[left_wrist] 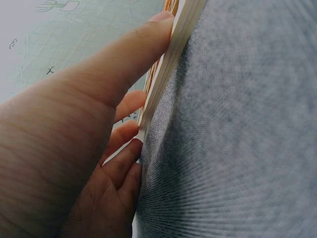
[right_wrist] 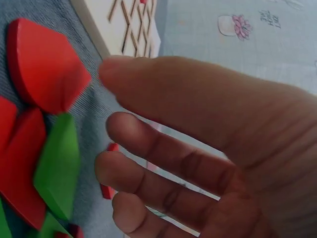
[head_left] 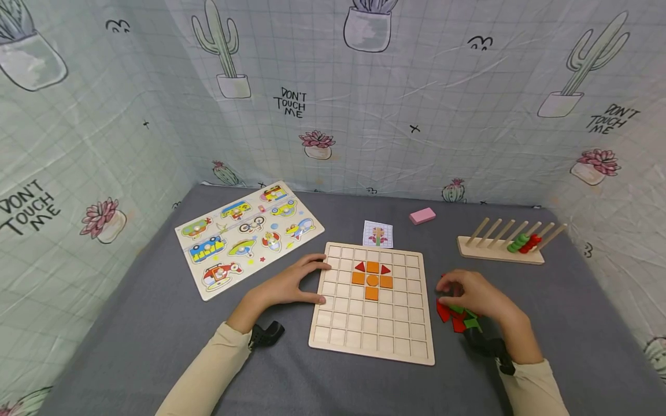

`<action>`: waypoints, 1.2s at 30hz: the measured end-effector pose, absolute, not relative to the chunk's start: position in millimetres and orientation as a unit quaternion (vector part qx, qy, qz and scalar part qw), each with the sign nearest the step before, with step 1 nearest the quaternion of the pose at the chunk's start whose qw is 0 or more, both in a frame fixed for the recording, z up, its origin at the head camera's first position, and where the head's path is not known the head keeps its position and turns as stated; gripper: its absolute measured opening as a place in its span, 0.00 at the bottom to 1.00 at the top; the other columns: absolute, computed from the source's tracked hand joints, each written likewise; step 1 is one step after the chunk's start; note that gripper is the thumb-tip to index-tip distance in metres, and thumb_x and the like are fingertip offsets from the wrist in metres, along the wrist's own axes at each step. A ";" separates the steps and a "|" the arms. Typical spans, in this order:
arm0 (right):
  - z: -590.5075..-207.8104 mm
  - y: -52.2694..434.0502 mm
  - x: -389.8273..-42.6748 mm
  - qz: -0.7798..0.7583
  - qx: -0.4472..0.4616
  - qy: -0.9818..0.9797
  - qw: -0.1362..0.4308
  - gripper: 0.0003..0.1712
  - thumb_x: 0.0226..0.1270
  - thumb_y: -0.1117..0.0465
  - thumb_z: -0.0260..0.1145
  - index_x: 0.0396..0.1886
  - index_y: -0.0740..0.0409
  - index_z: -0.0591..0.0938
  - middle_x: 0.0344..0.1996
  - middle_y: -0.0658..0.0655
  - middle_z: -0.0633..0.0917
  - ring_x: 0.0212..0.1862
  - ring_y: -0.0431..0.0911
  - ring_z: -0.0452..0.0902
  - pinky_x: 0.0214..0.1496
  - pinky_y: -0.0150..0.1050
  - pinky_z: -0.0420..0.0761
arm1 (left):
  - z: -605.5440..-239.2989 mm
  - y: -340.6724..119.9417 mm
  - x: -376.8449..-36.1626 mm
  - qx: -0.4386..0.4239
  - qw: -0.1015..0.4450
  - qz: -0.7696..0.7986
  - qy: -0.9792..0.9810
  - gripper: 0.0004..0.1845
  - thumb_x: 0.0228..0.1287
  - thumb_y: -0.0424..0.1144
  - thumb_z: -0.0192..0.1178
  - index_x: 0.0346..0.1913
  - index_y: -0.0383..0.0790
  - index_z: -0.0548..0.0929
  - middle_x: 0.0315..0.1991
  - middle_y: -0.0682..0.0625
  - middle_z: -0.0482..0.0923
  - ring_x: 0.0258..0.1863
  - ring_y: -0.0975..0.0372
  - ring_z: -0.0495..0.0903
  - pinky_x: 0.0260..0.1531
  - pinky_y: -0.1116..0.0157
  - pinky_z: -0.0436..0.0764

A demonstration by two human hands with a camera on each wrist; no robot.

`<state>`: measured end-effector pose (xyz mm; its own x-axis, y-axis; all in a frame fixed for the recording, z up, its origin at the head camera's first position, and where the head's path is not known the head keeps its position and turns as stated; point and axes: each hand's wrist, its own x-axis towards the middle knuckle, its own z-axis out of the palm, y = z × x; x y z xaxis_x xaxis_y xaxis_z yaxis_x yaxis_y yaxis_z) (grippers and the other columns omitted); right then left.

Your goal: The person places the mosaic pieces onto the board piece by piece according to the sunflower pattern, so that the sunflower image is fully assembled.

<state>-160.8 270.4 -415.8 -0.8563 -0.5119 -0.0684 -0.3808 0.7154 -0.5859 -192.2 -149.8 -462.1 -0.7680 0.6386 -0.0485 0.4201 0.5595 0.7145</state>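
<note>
Head view shows one wooden grid board (head_left: 372,341) lying flat on the grey table (head_left: 156,312), with seven pieces set in its upper cells: four orange squares, one orange circle (head_left: 372,280) in their middle, and two red triangles. The left hand (head_left: 289,283) grips the board's left edge, thumb and fingers curled against it; the left wrist view shows the fingers (left_wrist: 130,104) pressed to the edge. The right hand (head_left: 470,292) hovers with loosely bent fingers over a pile of red and green pieces (head_left: 458,316) just right of the board; whether it holds one I cannot tell. Beyond the board lie one pattern card (head_left: 377,234), one pink block (head_left: 422,215), one vehicle puzzle (head_left: 248,234) and one peg rack (head_left: 502,247) with seven pegs.
</note>
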 end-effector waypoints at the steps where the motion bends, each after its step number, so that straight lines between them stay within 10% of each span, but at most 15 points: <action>1: -416.9 270.0 -160.9 -0.293 -0.244 0.916 0.127 0.10 0.58 0.64 0.73 0.39 0.62 0.84 0.30 0.50 0.80 0.27 0.35 0.70 0.27 0.33 0.73 | -462.2 -149.8 -192.1 0.304 0.153 0.356 0.870 0.39 0.56 0.52 0.72 0.69 0.47 0.69 0.74 0.48 0.54 0.73 0.52 0.56 0.68 0.49 0.61; 36: -425.0 260.5 -163.1 -0.297 -0.268 0.913 0.079 0.07 0.59 0.68 0.72 0.38 0.62 0.84 0.31 0.52 0.78 0.25 0.34 0.67 0.26 0.32 0.72 | -463.4 -149.9 -193.2 0.311 0.144 0.356 0.869 0.38 0.56 0.50 0.72 0.68 0.46 0.70 0.74 0.47 0.55 0.73 0.53 0.56 0.68 0.50 0.62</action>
